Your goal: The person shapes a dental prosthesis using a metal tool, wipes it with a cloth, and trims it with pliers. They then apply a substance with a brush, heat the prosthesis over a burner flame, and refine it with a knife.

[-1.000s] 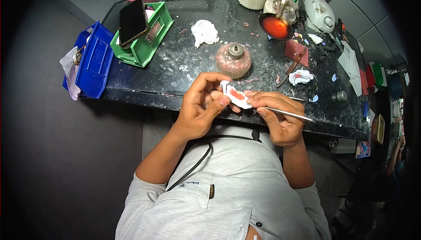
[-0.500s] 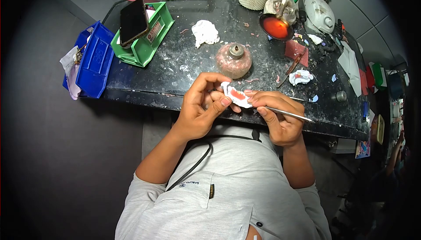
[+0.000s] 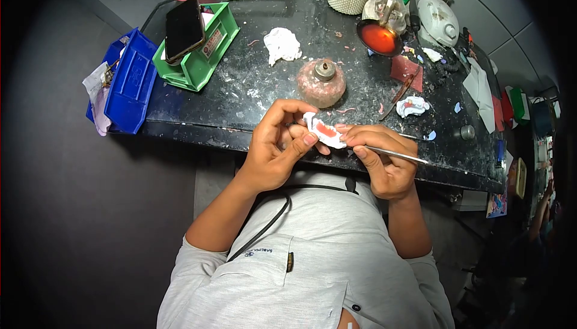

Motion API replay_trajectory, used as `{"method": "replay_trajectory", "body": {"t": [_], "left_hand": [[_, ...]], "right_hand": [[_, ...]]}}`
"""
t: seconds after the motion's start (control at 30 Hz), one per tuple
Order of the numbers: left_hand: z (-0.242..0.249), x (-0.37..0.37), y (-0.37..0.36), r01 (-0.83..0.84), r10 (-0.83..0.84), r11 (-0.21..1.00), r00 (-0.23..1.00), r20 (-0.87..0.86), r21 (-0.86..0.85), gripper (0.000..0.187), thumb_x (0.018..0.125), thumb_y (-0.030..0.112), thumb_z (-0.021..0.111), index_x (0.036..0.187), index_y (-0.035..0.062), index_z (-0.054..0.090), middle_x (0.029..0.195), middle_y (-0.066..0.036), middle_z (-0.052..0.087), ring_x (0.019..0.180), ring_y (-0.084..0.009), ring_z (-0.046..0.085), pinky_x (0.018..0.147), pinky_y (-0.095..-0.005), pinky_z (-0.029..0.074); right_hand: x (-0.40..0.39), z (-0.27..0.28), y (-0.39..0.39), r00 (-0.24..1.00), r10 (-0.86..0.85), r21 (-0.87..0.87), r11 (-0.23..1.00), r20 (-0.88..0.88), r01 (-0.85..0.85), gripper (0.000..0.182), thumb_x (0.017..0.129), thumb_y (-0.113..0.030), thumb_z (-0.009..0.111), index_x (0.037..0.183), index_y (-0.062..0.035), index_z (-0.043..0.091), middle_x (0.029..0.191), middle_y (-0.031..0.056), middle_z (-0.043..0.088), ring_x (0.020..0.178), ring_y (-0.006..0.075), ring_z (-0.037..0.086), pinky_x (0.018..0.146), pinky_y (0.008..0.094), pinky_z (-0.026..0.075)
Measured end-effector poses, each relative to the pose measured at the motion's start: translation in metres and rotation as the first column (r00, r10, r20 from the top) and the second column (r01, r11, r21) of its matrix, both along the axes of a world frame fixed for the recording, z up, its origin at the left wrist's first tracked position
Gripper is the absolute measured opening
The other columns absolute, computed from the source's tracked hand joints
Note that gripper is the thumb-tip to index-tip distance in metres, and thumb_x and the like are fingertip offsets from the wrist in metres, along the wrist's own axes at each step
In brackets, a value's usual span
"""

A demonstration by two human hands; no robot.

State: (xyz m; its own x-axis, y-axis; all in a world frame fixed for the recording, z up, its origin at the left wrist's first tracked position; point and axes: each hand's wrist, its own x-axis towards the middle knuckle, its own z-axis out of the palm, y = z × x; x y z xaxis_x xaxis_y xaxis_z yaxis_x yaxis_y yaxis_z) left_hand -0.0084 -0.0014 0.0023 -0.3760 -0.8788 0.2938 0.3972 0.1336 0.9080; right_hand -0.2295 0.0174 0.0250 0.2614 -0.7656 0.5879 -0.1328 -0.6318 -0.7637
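Between the thumb and fingers of my left hand (image 3: 277, 146) is a small white plaster cast (image 3: 328, 135) with a reddish-pink patch on it. My right hand (image 3: 384, 159) grips a thin metal tool (image 3: 398, 155), and its fingertips touch the right end of the cast. The tool points out to the right, past the thumb. Just beyond the cast, a round glass burner (image 3: 322, 82) with a metal cap stands on the dark bench (image 3: 240, 100). Its contents look pinkish.
A green bin (image 3: 201, 58) with a phone (image 3: 184, 30) on it and a blue bin (image 3: 131, 82) are at left. White cloth (image 3: 281, 45), a glowing orange lamp (image 3: 378, 37), a pink sheet (image 3: 406, 69), a knife (image 3: 398, 97) and another white piece (image 3: 412, 106) lie beyond my hands.
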Motion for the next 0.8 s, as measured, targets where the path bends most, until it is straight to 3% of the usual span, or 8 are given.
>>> {"method": "replay_trajectory", "body": {"t": [0.4,0.5,0.57,0.6,0.67,0.7,0.8], "left_hand": [[0.000,0.002,0.001,-0.007,0.007,1.000,1.000,0.022,0.025,0.035,0.100,0.005,0.060,0.131,-0.0036,0.046,0.105,-0.012,0.060,0.085,-0.0148,0.069,0.076,-0.0244,0.055],[0.006,0.004,0.001,0.032,-0.033,0.993,0.999,0.005,0.114,0.034,0.104,0.009,0.055,0.134,-0.0038,0.050,0.099,-0.008,0.062,0.074,-0.0081,0.061,0.067,-0.0201,0.049],[0.012,0.006,0.000,0.085,-0.108,0.962,0.991,0.075,0.258,0.037,0.106,0.015,0.049,0.138,-0.0030,0.052,0.088,-0.002,0.061,0.066,-0.0025,0.048,0.059,-0.0176,0.038],[0.011,0.008,-0.001,0.083,-0.105,0.963,0.992,0.074,0.258,0.037,0.106,0.015,0.049,0.138,-0.0030,0.052,0.088,-0.002,0.061,0.066,-0.0025,0.048,0.059,-0.0176,0.038],[0.004,0.011,-0.003,0.072,-0.106,0.981,0.977,0.186,0.182,0.042,0.106,0.017,0.049,0.139,-0.0079,0.053,0.118,-0.012,0.066,0.098,-0.0118,0.062,0.085,-0.0257,0.050],[0.003,0.012,-0.002,0.102,-0.132,0.979,0.977,0.169,0.178,0.044,0.106,0.019,0.049,0.140,-0.0087,0.051,0.127,-0.014,0.064,0.109,-0.0132,0.059,0.094,-0.0282,0.048],[0.003,0.012,-0.001,0.120,-0.144,0.980,0.979,0.143,0.161,0.045,0.107,0.021,0.048,0.140,-0.0087,0.050,0.130,-0.014,0.062,0.112,-0.0142,0.060,0.096,-0.0292,0.048]], "right_hand": [[-0.001,-0.002,0.002,0.999,-0.013,0.015,1.000,0.033,0.013,0.009,0.093,0.001,0.065,0.096,0.0064,0.071,0.096,0.0205,0.074,0.093,0.0295,0.074,0.082,0.0348,0.059],[-0.001,-0.003,0.003,0.996,-0.039,0.057,0.998,0.076,0.035,0.009,0.093,0.001,0.064,0.097,0.0061,0.070,0.098,0.0206,0.074,0.094,0.0296,0.074,0.084,0.0356,0.058],[0.001,0.001,0.002,0.998,0.021,-0.020,1.000,0.066,-0.020,0.008,0.092,0.000,0.067,0.097,0.0059,0.070,0.098,0.0201,0.074,0.097,0.0323,0.073,0.086,0.0376,0.058],[0.004,0.003,0.003,0.998,0.024,-0.019,1.000,0.065,-0.023,0.008,0.092,0.000,0.067,0.097,0.0059,0.070,0.098,0.0201,0.074,0.097,0.0323,0.073,0.086,0.0376,0.058],[0.011,0.010,0.005,0.997,0.021,-0.153,0.988,-0.074,-0.033,0.009,0.090,-0.001,0.070,0.097,0.0055,0.070,0.097,0.0186,0.074,0.100,0.0354,0.073,0.089,0.0398,0.058],[0.012,0.013,0.005,0.992,0.017,-0.180,0.983,-0.123,-0.039,0.012,0.086,0.000,0.073,0.097,0.0049,0.070,0.097,0.0177,0.073,0.103,0.0370,0.072,0.089,0.0407,0.058],[0.019,0.015,0.008,0.980,-0.018,-0.224,0.974,-0.197,-0.027,0.014,0.083,0.002,0.074,0.096,0.0041,0.071,0.096,0.0177,0.073,0.105,0.0369,0.072,0.086,0.0401,0.059]]}}
